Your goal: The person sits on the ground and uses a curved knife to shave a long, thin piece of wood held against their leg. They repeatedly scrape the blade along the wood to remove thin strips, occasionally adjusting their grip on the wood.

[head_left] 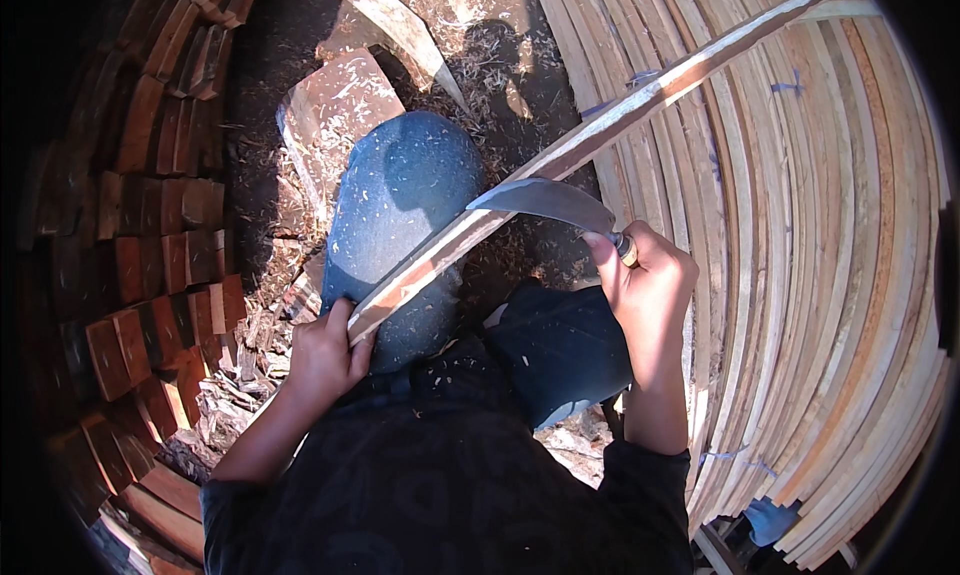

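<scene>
My left hand (328, 352) is closed round the near end of a long, narrow wooden strip (590, 147). The strip slants across my jean-covered knee (405, 175) and up to the far right, passing over stacked slats. In my right hand (650, 275) is the handle of a sickle-shaped knife (545, 201) with a broad, curved grey blade. Its tip reaches left to the strip, and the blade overlaps the strip's edge; whether it cuts into the wood I cannot tell. Most of the handle is hidden in my fist.
Long pale slats (790, 235), tied in bundles with blue ties, fill the right side. Short reddish wood blocks (130, 345) are stacked at the left. A flat wood block (340, 100) and a pointed offcut (400, 25) lie ahead, among wood shavings (240, 395) on the ground.
</scene>
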The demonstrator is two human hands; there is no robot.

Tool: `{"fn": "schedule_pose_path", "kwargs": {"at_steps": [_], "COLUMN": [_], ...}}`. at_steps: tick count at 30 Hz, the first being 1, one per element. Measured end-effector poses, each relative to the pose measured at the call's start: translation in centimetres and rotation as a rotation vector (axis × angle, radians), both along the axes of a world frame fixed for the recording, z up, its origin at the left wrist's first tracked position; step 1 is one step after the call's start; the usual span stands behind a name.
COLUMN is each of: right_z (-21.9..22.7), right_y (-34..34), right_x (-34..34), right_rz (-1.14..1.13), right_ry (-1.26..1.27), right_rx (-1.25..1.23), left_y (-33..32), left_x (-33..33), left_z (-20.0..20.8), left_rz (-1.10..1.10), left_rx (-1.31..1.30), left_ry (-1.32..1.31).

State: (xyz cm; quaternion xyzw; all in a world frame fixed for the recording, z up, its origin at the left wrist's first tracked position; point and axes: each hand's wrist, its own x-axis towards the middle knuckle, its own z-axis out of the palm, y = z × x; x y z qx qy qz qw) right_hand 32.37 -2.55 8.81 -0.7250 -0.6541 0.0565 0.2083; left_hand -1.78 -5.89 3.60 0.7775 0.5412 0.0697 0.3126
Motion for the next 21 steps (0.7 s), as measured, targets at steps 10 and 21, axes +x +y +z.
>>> {"fn": "schedule_pose_path", "kwargs": {"at_steps": [10, 21], "right_z": [-0.8, 1.2], "right_y": [1.8, 2.9], "right_x": [1.6, 9.5], "right_rz": [-0.003, -0.702], "right_ry": [-0.139, 0.019], "right_rx": [0.116, 0.133], "left_y": [0.3, 0.0], "left_x": [0.3, -0.2], "left_z": [0.4, -0.2], "left_rz": [0.012, 0.033], "left_rx": [0.006, 0.029], "left_ry": [-0.011, -0.020]}}
